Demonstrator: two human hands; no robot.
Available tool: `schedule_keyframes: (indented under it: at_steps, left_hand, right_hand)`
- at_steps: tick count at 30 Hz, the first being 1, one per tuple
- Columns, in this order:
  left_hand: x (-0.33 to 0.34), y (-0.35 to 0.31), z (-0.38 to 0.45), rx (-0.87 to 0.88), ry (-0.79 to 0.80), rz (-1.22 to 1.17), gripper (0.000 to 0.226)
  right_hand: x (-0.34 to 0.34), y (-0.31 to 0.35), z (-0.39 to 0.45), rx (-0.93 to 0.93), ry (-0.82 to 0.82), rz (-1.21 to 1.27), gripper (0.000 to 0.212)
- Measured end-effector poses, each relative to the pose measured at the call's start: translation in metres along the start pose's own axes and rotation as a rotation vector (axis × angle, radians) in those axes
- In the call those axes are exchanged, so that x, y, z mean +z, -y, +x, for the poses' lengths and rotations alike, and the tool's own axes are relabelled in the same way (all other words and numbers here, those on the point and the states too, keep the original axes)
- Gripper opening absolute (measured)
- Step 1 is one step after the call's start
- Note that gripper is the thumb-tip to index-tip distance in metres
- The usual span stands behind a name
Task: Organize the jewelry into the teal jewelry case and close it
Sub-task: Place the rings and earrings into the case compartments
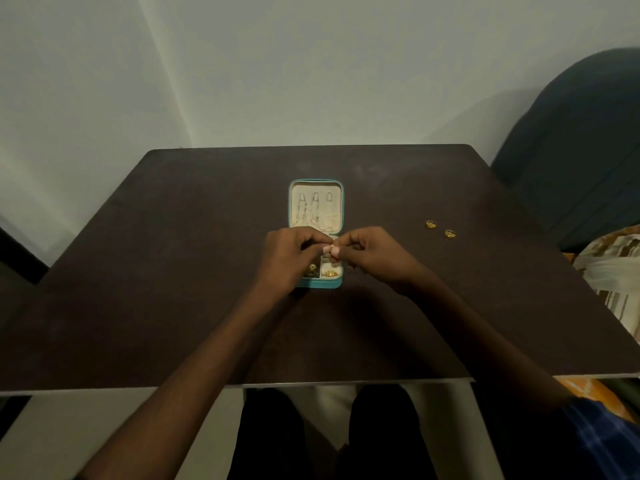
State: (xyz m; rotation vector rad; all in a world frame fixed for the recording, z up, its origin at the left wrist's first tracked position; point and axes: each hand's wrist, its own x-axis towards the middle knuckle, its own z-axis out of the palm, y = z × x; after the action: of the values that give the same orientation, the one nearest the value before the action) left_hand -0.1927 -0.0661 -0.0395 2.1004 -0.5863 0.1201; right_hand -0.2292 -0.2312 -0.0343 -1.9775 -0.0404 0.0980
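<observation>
The teal jewelry case [343, 206] lies open in the middle of the dark table, its cream lid holding thin chains under small tabs. Gold pieces [329, 273] sit in the near compartments of its lower half. My left hand [292, 249] and my right hand [369, 251] meet above the lower half, fingertips pinched together on a tiny gold piece [331, 246] that is mostly hidden. Two gold earrings [430, 224] [450, 233] lie loose on the table to the right of the case.
The dark brown table [173, 289] stands against a pale wall. A dark blue chair back [581, 150] rises at the right, with patterned cloth [613, 271] beside the table's right edge. My knees show under the front edge.
</observation>
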Motion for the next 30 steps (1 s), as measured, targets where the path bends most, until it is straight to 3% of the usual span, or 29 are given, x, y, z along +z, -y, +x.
schedule_keyframes:
  at_steps: [5, 10, 22, 30]
  left_hand:
    - [0.003, 0.007, 0.001, -0.015, 0.046, 0.054, 0.015]
    - [0.010, 0.012, 0.003, -0.028, 0.109, 0.140, 0.012]
    - [0.015, 0.011, 0.004, 0.046, 0.157, 0.320, 0.013]
    - [0.013, 0.006, 0.013, 0.102, 0.284, 0.447, 0.016]
  right_hand:
    - [0.008, -0.009, 0.009, -0.152, -0.154, -0.513, 0.017]
    - [0.010, -0.025, 0.017, -0.169, -0.179, -0.786, 0.024]
    - [0.012, -0.022, 0.018, -0.154, -0.219, -0.762, 0.013]
    - [0.015, -0.030, 0.020, -0.231, -0.183, -0.880, 0.024]
